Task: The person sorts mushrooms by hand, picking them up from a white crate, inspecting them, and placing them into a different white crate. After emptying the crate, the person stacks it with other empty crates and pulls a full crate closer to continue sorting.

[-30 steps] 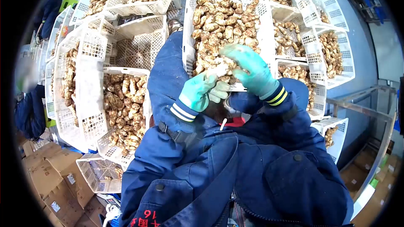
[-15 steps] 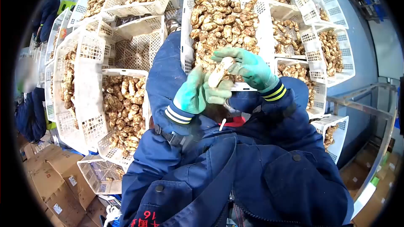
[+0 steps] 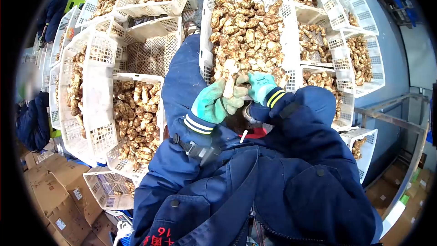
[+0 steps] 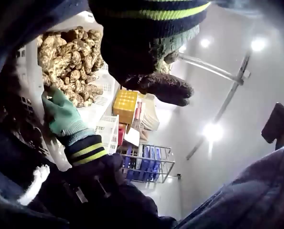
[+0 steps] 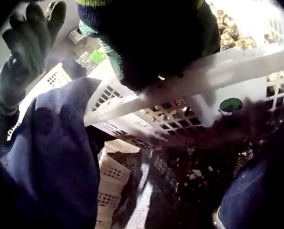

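Note:
In the head view, the green-gloved left hand [image 3: 213, 102] grips a pale-stemmed mushroom [image 3: 229, 87] upright above the near end of a white crate [image 3: 205, 57]. Brown-and-cream mushrooms [image 3: 248, 34] fill that crate. The gloved right hand [image 3: 262, 86] is at the crate's near rim, back of the hand up, with its fingertips hidden. The left wrist view has the right hand [image 4: 65, 114] reaching over the crate's rim, while the left hand [image 4: 151, 62] is dark at the top. Against the light in the right wrist view, the right hand [image 5: 156, 43] hides its own fingers; the left hand [image 5: 29, 47] is raised.
White crates of mushrooms flank both sides, including one at the left [image 3: 136, 114] and one at the right [image 3: 359, 59]. A nearly empty crate [image 3: 148, 54] sits left of the leg. Cardboard boxes [image 3: 59, 191] lie lower left, and a metal frame [image 3: 387, 116] stands right.
The right hand has moved down from beside the mushroom to the crate's near rim. Between the hands before, the mushroom is now held by the left hand, turned more upright.

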`<state>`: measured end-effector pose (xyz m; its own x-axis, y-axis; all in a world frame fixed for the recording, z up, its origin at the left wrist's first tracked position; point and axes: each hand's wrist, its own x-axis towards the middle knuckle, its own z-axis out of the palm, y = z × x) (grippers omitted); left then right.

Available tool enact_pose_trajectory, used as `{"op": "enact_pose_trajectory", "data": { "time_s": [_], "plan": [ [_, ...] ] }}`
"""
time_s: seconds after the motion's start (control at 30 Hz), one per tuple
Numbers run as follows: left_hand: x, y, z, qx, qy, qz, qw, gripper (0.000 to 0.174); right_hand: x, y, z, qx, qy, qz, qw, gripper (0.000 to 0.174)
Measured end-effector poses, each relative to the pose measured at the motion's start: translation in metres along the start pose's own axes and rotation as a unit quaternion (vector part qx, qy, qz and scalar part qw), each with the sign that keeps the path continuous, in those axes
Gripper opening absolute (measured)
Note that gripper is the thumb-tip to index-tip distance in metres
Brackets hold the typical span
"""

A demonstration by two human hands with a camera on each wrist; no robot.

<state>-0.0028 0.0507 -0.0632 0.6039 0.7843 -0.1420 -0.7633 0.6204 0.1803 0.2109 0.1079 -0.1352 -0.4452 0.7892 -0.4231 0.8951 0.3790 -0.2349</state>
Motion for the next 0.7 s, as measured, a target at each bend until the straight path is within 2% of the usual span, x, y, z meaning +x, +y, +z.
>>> {"op": "enact_pose_trajectory", "data": {
  "time_s": [0.07, 0.1, 0.2, 0.23, 0.27, 0.33, 0.37, 0.4, 0.5, 0.6, 0.63, 0.67, 0.7],
  "plan": [
    [0.000, 0.001, 0.002, -0.090, -0.027, -0.009, 0.996, 0.057, 0.014, -0.009, -0.007, 0.000, -0.061, 0.062, 0.996, 0.037],
    [0.001, 0.002, -0.003, -0.119, -0.061, -0.026, 0.991, 0.053, 0.015, -0.010, -0.005, 0.002, -0.044, 0.061, 0.997, 0.036],
    [-0.006, -0.001, -0.011, -0.085, -0.014, -0.002, 0.996, 0.050, 0.022, -0.010, -0.001, -0.020, -0.034, 0.063, 0.997, 0.036],
    [-0.005, -0.002, -0.015, -0.027, -0.034, 0.016, 0.999, 0.047, 0.022, -0.008, 0.000, -0.022, -0.020, 0.053, 0.998, 0.035],
    [-0.004, -0.003, -0.016, -0.029, -0.015, 0.025, 0.999, 0.048, 0.022, -0.005, 0.002, -0.023, -0.006, 0.044, 0.999, 0.035],
    [0.001, -0.006, -0.016, -0.033, 0.021, 0.042, 0.998, 0.050, 0.023, 0.006, 0.007, 0.044, -0.029, 0.022, 0.998, 0.038],
    [0.004, -0.004, -0.017, -0.069, -0.009, 0.033, 0.997, 0.048, 0.024, 0.011, 0.011, 0.060, -0.033, 0.025, 0.997, 0.040],
    [0.005, -0.004, -0.018, -0.024, 0.004, 0.053, 0.998, 0.048, 0.024, 0.013, 0.011, 0.077, -0.036, 0.028, 0.996, 0.043],
    [0.005, -0.004, -0.022, 0.080, 0.035, 0.098, 0.991, 0.049, 0.023, 0.009, 0.016, 0.006, 0.021, 0.049, 0.999, 0.047],
    [0.003, 0.000, -0.014, 0.117, 0.091, 0.067, 0.987, 0.057, 0.022, 0.006, 0.011, -0.008, 0.015, 0.043, 0.999, 0.047],
    [0.000, 0.000, -0.008, 0.111, 0.048, 0.082, 0.989, 0.060, 0.023, 0.006, 0.010, 0.001, 0.000, 0.041, 0.999, 0.046],
    [0.001, 0.000, -0.009, 0.085, 0.042, 0.076, 0.993, 0.060, 0.024, 0.007, 0.009, 0.011, -0.016, 0.038, 0.999, 0.045],
    [0.002, 0.000, -0.010, 0.060, 0.035, 0.070, 0.995, 0.060, 0.019, 0.007, 0.011, 0.014, 0.012, 0.022, 1.000, 0.043]
  ]
}}
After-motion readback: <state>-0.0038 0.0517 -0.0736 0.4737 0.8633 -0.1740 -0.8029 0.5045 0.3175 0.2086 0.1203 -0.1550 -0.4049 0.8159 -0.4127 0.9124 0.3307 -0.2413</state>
